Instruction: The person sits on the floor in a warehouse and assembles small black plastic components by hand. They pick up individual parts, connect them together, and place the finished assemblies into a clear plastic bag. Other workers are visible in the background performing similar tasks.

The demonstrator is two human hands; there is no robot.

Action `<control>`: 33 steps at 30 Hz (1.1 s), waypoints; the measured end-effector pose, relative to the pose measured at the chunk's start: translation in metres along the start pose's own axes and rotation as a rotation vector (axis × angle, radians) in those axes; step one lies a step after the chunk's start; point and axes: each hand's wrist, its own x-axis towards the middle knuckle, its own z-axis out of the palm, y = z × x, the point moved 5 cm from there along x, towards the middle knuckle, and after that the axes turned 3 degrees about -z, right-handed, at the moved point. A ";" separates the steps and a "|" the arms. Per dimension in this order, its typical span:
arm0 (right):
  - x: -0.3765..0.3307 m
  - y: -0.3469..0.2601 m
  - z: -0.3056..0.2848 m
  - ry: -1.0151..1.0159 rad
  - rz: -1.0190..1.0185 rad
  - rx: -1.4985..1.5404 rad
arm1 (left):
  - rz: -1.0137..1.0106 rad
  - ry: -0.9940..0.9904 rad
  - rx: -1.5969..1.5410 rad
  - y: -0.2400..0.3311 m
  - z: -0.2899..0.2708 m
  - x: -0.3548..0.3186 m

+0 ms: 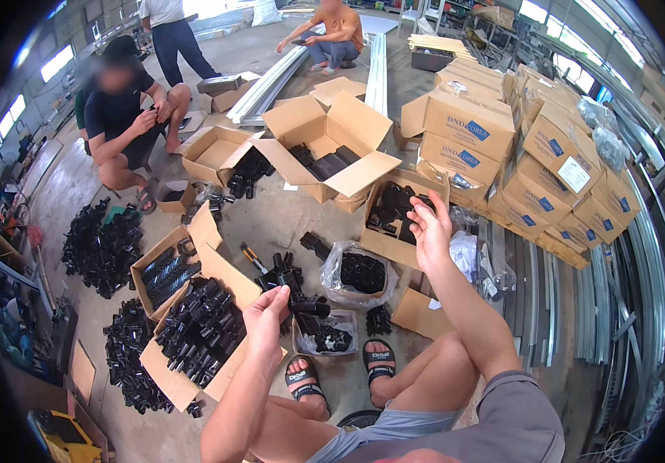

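Note:
My left hand point(265, 315) is closed, its thumb and fingers pinching a black tubular part point(311, 307) that points to the right. Beneath it lies a small open box point(353, 349) lined with clear plastic, with black pieces inside. Over the near edge of a cardboard box point(399, 251) is my right hand point(433, 230), palm up, fingers apart and slightly curled, with nothing visible in them. Dark parts point(394, 202) fill that box. Between my hands sits a clear bag point(334, 279) of small black pieces. A tool with an orange-and-black handle point(251, 255) lies beside loose black parts point(285, 272).
At the left, an open carton point(164, 380) of black tubular parts stands among heaps of similar parts point(101, 245). Stacked cartons point(467, 127) and long metal profiles point(556, 309) line the right. One person point(128, 116) crouches at the left, another point(340, 35) at the back.

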 end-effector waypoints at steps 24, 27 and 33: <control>-0.004 0.001 0.003 0.018 0.033 -0.015 | 0.002 0.016 0.083 -0.001 -0.010 0.002; -0.003 0.002 0.002 0.043 0.040 -0.002 | 0.000 0.019 0.073 0.000 -0.010 0.002; 0.004 0.011 -0.011 0.031 0.039 -0.014 | 0.007 0.013 0.019 0.003 -0.005 0.004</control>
